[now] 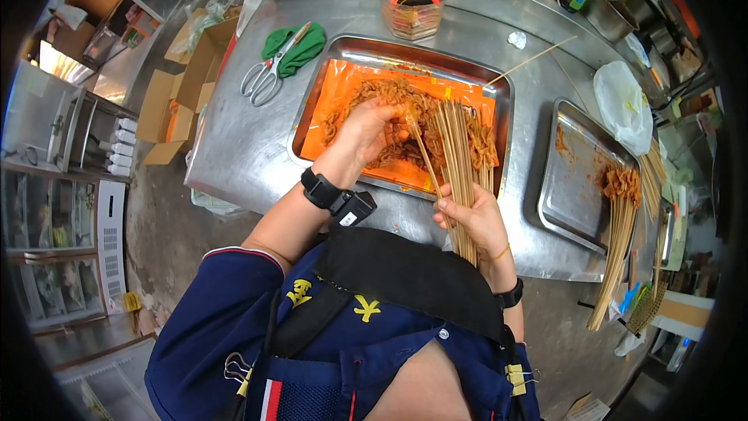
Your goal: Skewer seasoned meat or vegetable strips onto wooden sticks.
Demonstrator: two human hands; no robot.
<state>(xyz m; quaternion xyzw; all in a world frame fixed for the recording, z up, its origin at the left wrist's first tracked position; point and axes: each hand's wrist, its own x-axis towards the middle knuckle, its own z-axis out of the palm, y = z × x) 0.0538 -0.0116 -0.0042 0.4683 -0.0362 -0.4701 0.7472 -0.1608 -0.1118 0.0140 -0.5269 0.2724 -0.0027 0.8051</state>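
Note:
Over the orange-lined metal tray (315, 105), my left hand (372, 129) pinches a piece of the reddish, sauce-coated food (401, 93) at the upper end of a single wooden skewer (426, 157). My right hand (474, 218) is closed round the lower part of that skewer, its thumb and forefinger on it. Beside it, a thick bundle of skewers (458, 148) passes through the same hand and slants over the tray's right part. More coated food lies heaped in the tray, partly hidden by my left hand.
Scissors (263, 82) and a green cloth (302, 51) lie left of the tray. A clear container (413, 12) stands behind it. To the right, a second tray (576, 179) holds loaded skewers (619, 226) overhanging the edge, near a white plastic bag (622, 105). Loose sticks (538, 58) lie behind.

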